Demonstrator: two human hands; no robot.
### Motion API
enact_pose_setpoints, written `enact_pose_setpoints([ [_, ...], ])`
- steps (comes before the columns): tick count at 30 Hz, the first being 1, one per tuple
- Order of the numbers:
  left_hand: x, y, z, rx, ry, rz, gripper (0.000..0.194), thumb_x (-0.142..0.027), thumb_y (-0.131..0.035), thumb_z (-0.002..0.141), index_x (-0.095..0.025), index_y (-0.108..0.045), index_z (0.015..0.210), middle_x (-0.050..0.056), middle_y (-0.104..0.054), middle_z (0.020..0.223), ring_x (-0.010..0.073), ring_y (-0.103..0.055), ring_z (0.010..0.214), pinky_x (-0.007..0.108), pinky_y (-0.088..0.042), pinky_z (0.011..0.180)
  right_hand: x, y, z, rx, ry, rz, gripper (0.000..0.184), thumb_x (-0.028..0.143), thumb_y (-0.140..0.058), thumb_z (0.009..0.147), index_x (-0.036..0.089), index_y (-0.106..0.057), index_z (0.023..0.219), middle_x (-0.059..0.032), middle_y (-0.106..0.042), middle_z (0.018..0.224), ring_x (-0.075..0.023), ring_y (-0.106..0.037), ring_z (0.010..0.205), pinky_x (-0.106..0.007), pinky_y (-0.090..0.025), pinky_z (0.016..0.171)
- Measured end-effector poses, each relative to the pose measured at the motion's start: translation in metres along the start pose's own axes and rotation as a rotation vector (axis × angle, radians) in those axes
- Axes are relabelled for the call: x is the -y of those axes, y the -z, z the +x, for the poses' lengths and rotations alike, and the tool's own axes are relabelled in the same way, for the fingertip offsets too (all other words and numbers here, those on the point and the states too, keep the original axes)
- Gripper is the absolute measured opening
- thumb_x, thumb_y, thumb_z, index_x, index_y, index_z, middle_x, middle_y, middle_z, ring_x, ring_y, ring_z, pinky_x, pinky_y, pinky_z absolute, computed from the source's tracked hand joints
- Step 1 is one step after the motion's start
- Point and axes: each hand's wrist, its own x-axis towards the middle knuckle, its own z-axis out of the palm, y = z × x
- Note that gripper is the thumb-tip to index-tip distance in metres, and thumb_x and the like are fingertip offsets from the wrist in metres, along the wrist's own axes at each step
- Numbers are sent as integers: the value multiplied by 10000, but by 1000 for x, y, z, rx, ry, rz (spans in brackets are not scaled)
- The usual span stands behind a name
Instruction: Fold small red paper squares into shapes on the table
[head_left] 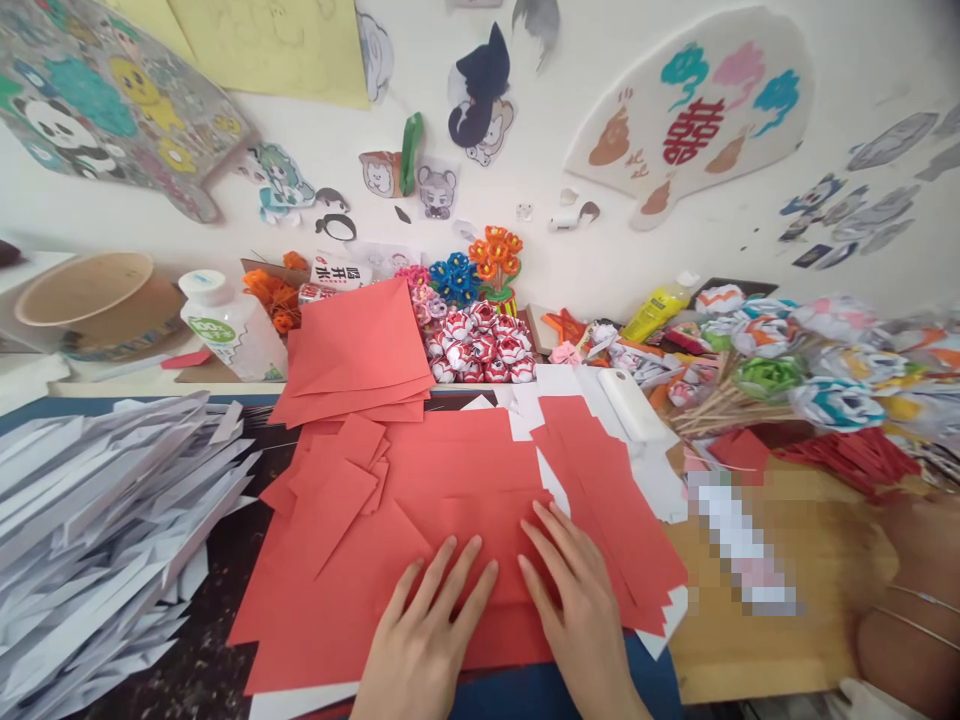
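Observation:
Both my hands lie on a sheet of red paper [480,515] that rests on larger red sheets [322,610]. My left hand [427,630] is flat with its fingers spread over the lower middle of the sheet. To its right, my right hand [574,590] presses near the sheet's right edge, fingers stretched and apart. Smaller red pieces [337,500] are fanned out left of the sheet. Long red strips [600,510] with some jagged ends lie just right of my right hand. Behind, a stack of red squares [360,345] leans upward.
Folded white paper strips [97,540] are heaped at left. A white bottle [232,325], red-and-white paper flowers [484,345] and a yellow bottle [660,308] line the wall. Paper flowers on sticks [795,360] lie at right. Another person's arm [915,600] is at the right edge.

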Motion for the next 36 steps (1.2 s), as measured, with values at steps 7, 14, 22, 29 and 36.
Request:
enact_pose_setpoints([
  [7,0,-1,1,4,15,-5,518,-219,-396,910,-333,-408,1416,-31,-407,1485,211,-369,1325,359,-251,1039,0,-3,-1,105,-4,-22,506,250,-430,960,211,-344,1457,-74,-423,1466,-255,-381,1360,-454,-414,1066],
  [14,-1,1,2,6,35,-33,516,-216,-400,910,-340,-413,1411,-36,-446,1462,197,-373,1316,341,-244,1040,1,-4,1,157,-34,-26,527,250,-413,960,207,-301,1474,-77,-388,1486,-254,-356,1375,-479,-395,1084],
  [22,-2,1,2,14,56,-56,492,-243,-385,930,-344,-413,1411,-37,-431,1470,199,-367,1322,353,-243,1035,2,-4,2,163,-65,-10,547,247,-405,959,212,-266,1487,-77,-357,1504,-252,-329,1389,-474,-381,1095],
  [29,-2,1,2,28,47,-60,496,-237,-387,927,-331,-414,1413,-26,-410,1484,214,-366,1325,359,-230,1044,2,-4,3,180,-61,-33,553,250,-392,963,209,-241,1494,-76,-338,1514,-246,-312,1397,-471,-380,1096],
  [36,-1,0,1,23,50,-76,495,-240,-388,932,-338,-405,1417,-31,-413,1481,204,-370,1322,354,-227,1042,4,-7,3,72,-113,-69,576,317,-428,950,184,-263,1485,-109,-354,1502,-291,-310,1391,-524,-383,1076],
])
